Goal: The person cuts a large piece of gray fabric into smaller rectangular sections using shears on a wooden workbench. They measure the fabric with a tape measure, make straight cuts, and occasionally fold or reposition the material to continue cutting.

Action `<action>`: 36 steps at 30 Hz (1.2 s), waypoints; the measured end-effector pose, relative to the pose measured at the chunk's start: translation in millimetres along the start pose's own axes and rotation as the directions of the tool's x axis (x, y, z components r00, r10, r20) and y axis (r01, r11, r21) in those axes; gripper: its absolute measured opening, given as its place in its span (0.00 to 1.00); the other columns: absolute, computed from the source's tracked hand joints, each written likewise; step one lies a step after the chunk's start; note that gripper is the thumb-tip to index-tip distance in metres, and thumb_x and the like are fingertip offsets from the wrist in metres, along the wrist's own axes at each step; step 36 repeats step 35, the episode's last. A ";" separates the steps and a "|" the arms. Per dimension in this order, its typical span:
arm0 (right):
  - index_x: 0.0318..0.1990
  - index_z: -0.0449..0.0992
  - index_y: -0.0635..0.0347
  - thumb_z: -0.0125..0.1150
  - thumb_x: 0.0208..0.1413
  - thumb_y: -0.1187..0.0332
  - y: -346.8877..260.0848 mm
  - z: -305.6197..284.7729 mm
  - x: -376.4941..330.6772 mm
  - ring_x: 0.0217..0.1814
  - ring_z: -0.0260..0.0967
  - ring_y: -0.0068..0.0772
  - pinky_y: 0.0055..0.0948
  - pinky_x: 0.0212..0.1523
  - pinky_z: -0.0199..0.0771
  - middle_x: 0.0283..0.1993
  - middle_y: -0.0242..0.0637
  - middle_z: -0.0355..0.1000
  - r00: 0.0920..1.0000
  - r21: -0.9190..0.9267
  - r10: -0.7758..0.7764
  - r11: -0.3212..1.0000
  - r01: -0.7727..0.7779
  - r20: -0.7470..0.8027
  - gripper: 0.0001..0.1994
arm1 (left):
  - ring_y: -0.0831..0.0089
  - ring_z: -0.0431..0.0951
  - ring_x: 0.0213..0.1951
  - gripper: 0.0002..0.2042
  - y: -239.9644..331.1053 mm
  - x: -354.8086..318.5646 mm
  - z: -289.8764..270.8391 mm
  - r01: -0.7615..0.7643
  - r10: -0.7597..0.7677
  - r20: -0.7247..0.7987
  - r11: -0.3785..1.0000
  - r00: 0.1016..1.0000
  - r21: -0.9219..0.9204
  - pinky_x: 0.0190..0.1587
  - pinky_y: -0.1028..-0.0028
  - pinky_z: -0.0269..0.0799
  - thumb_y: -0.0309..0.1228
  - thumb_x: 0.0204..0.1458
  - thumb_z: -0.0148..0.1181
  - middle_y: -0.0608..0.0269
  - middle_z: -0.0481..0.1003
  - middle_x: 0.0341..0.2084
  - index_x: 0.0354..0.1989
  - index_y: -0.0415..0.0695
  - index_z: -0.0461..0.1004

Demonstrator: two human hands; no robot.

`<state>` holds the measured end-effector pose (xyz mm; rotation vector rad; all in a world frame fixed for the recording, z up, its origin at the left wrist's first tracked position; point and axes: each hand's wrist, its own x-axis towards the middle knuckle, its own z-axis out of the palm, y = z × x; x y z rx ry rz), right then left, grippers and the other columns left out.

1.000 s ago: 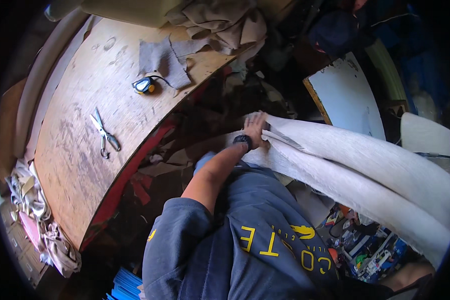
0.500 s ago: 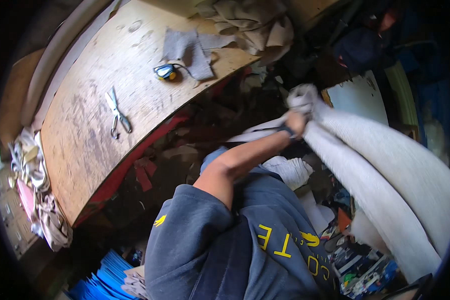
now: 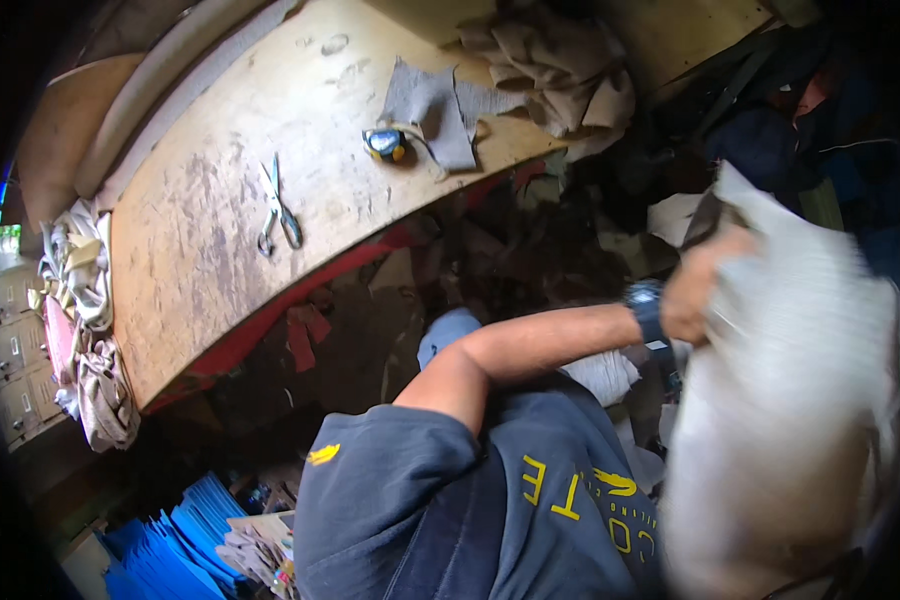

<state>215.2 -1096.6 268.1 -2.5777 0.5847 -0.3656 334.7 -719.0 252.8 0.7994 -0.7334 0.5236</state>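
My left hand [image 3: 705, 285], with a dark watch [image 3: 645, 308] on its wrist, reaches across to the right. Its fingers are closed on the upper left edge of a large off-white fabric [image 3: 780, 400], and motion smears them in part. Wide and loose, the fabric hangs down the right side and covers what lies behind it. A dark strip shows beside the hand at the fabric's top corner. My right hand does not show.
Scissors [image 3: 278, 215] and a tape measure [image 3: 385, 145] lie on a worn wooden table [image 3: 200, 230]. Grey fabric scraps [image 3: 430, 110] and a brown cloth heap [image 3: 560, 70] sit at its far end. Blue sheets [image 3: 185, 540] stand low at left. Offcuts litter the floor.
The off-white fabric went from two long folds bunched at my left hand to a broad spread sheet. The hand moved right and slightly down. The view shifted, moving the table rightward.
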 end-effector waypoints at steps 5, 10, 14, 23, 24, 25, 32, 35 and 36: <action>0.68 0.64 0.63 0.57 0.63 0.63 -4.1 158.3 26.1 0.73 0.59 0.54 0.48 0.70 0.62 0.69 0.50 0.64 0.958 -0.016 -0.108 0.993 0.116 0.267 0.28 | 0.47 0.79 0.48 0.31 -28.6 -209.3 -192.1 0.544 -0.910 0.001 0.249 0.415 0.801 0.52 0.56 0.75 0.55 0.59 0.55 0.44 0.78 0.46 0.52 0.35 0.75; 0.70 0.63 0.63 0.56 0.64 0.63 5.9 335.7 13.3 0.75 0.58 0.55 0.49 0.72 0.61 0.71 0.50 0.63 0.804 -0.126 -0.237 0.925 0.358 0.545 0.28 | 0.47 0.79 0.50 0.33 149.6 -347.6 -336.9 0.408 -0.904 -0.404 -0.424 -0.140 0.808 0.53 0.57 0.75 0.58 0.58 0.55 0.45 0.79 0.47 0.53 0.36 0.76; 0.65 0.68 0.65 0.66 0.58 0.60 -23.6 411.8 10.8 0.75 0.58 0.57 0.48 0.72 0.62 0.72 0.59 0.61 0.725 -0.330 0.279 0.941 -0.075 0.630 0.30 | 0.63 0.79 0.31 0.21 343.3 -461.5 -373.1 0.716 -0.499 -0.866 -0.599 0.015 0.358 0.40 0.60 0.74 0.49 0.61 0.54 0.53 0.80 0.26 0.36 0.41 0.80; 0.40 0.82 0.63 0.75 0.52 0.66 5.0 487.1 -186.4 0.38 0.79 0.36 0.37 0.44 0.78 0.35 0.42 0.81 0.697 0.129 -0.082 0.992 -0.015 0.713 0.12 | 0.46 0.82 0.47 0.25 350.5 -505.5 -329.4 0.769 -0.454 -0.889 -0.590 -0.063 0.247 0.48 0.54 0.75 0.51 0.59 0.55 0.40 0.81 0.42 0.41 0.38 0.82; 0.39 0.83 0.63 0.75 0.52 0.67 -15.6 486.5 -227.4 0.36 0.78 0.33 0.35 0.42 0.79 0.33 0.41 0.81 0.633 0.176 -0.118 0.984 -0.028 0.765 0.11 | 0.49 0.80 0.55 0.27 351.3 -523.2 -315.6 0.855 -0.390 -0.919 -0.493 -0.054 0.160 0.55 0.58 0.75 0.52 0.59 0.54 0.42 0.80 0.50 0.51 0.40 0.81; 0.39 0.83 0.63 0.74 0.52 0.68 -32.2 488.4 -268.0 0.34 0.78 0.31 0.35 0.39 0.78 0.31 0.39 0.81 0.563 0.241 -0.269 0.962 0.126 0.781 0.10 | 0.50 0.79 0.57 0.26 361.4 -552.3 -309.3 0.844 -0.261 -0.947 -0.536 -0.188 -0.019 0.58 0.59 0.74 0.49 0.59 0.56 0.44 0.80 0.52 0.55 0.41 0.79; 0.42 0.83 0.62 0.66 0.58 0.66 -201.7 457.0 -343.6 0.40 0.82 0.47 0.39 0.42 0.80 0.36 0.49 0.81 0.314 0.506 -0.630 0.767 0.394 0.710 0.10 | 0.56 0.78 0.59 0.22 415.1 -522.5 -350.4 0.905 -0.376 -0.909 -0.424 -0.180 -0.003 0.62 0.61 0.73 0.34 0.55 0.64 0.49 0.80 0.54 0.59 0.41 0.77; 0.42 0.82 0.64 0.66 0.58 0.66 -305.4 449.3 -366.8 0.46 0.81 0.51 0.41 0.46 0.80 0.42 0.52 0.81 0.322 0.602 -0.754 0.654 0.459 0.573 0.11 | 0.58 0.78 0.59 0.24 443.0 -545.4 -388.7 0.955 -0.267 -0.949 -0.283 -0.168 -0.089 0.64 0.62 0.72 0.37 0.55 0.66 0.47 0.78 0.56 0.60 0.42 0.77; 0.42 0.82 0.64 0.66 0.58 0.66 -305.4 449.3 -366.8 0.46 0.81 0.51 0.41 0.46 0.80 0.42 0.52 0.81 0.322 0.602 -0.754 0.654 0.459 0.573 0.11 | 0.58 0.78 0.59 0.24 443.0 -545.4 -388.7 0.955 -0.267 -0.949 -0.283 -0.168 -0.089 0.64 0.62 0.72 0.37 0.55 0.66 0.47 0.78 0.56 0.60 0.42 0.77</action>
